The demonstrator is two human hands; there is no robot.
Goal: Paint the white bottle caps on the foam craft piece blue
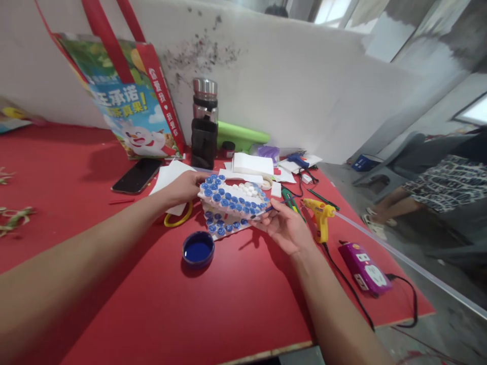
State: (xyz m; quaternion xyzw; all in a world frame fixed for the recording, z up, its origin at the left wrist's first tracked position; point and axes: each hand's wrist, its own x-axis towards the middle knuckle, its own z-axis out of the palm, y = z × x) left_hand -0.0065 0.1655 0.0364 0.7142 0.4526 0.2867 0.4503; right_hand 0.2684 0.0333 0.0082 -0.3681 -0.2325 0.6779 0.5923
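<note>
My left hand point(187, 186) grips the left edge of a white piece point(232, 199) covered with rows of blue round pieces and some white ones. My right hand point(283, 225) is closed around a thin dark brush point(266, 209) at the right side of that piece, its tip near the lower right edge. A second layer with blue rounds point(220, 226) shows just beneath. The small round pot of blue paint point(198, 249) stands on the red table below the piece, nearer to me.
A yellow glue gun point(320, 215) and purple power strip point(365, 268) lie right, with cables. Behind are a phone point(137, 176), a dark bottle point(204, 126), a printed bag point(133, 106) and white papers point(252, 164). A seated person's legs point(393, 203) show at the far right.
</note>
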